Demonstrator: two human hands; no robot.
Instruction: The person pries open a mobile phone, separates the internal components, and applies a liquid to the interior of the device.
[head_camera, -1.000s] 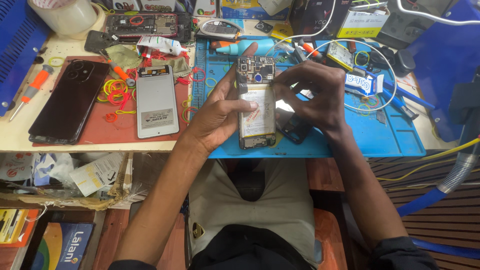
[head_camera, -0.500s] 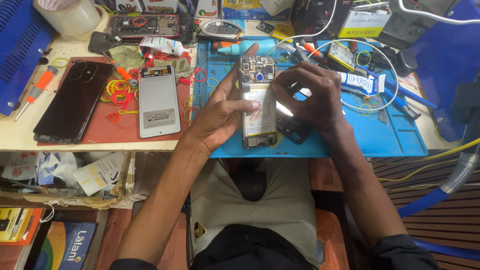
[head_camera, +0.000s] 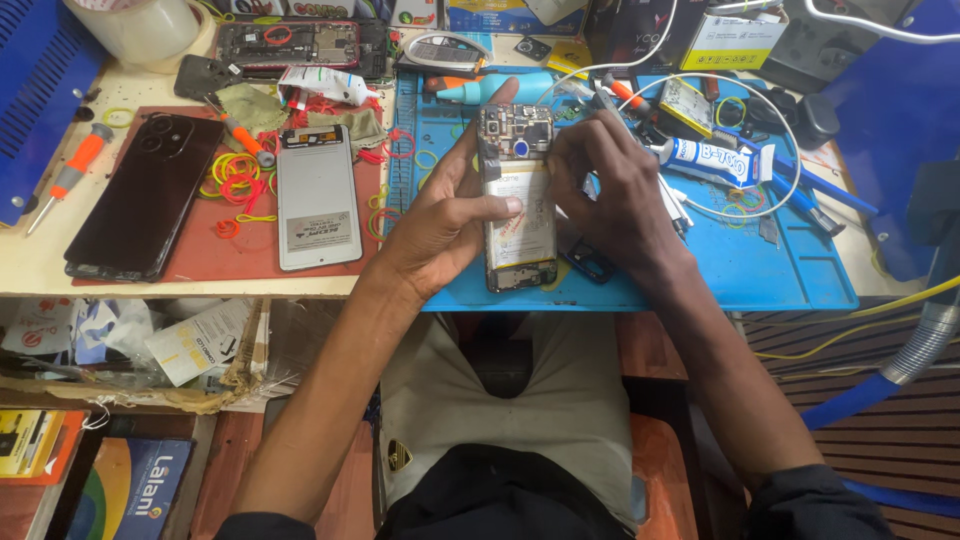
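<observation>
Left hand (head_camera: 445, 225) grips the opened phone (head_camera: 519, 200) – right hand (head_camera: 610, 190) pinches at its edge, fingertips hiding what they hold.

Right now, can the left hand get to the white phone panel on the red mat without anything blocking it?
Probably yes: the left hand is steadying the opened phone, and the white phone panel lies face-up just to its left, with only loose rubber bands between.

Head view — steeply down, near, perhaps slightly tilted
</observation>
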